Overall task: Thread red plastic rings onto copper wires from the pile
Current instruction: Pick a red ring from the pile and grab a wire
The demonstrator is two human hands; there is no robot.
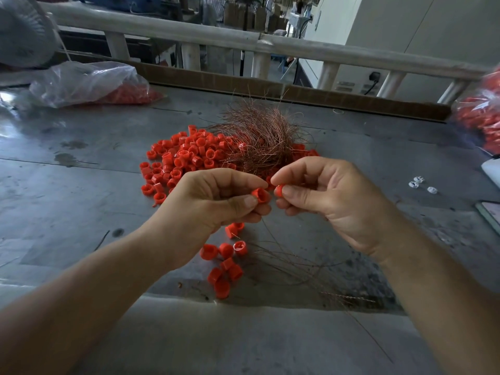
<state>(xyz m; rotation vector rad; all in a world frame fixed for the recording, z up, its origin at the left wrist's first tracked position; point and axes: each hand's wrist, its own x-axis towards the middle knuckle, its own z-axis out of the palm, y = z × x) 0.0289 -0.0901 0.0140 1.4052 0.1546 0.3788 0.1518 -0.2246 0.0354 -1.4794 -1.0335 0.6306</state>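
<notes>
red ring (260, 195) pinched in left fingers (243, 202), 2nd ring (279, 190) in right fingers (296, 193).

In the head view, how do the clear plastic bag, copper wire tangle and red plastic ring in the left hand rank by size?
1-2. Clear plastic bag and copper wire tangle: too alike to rank.
3. Red plastic ring in the left hand: smallest, though nearest.
</notes>
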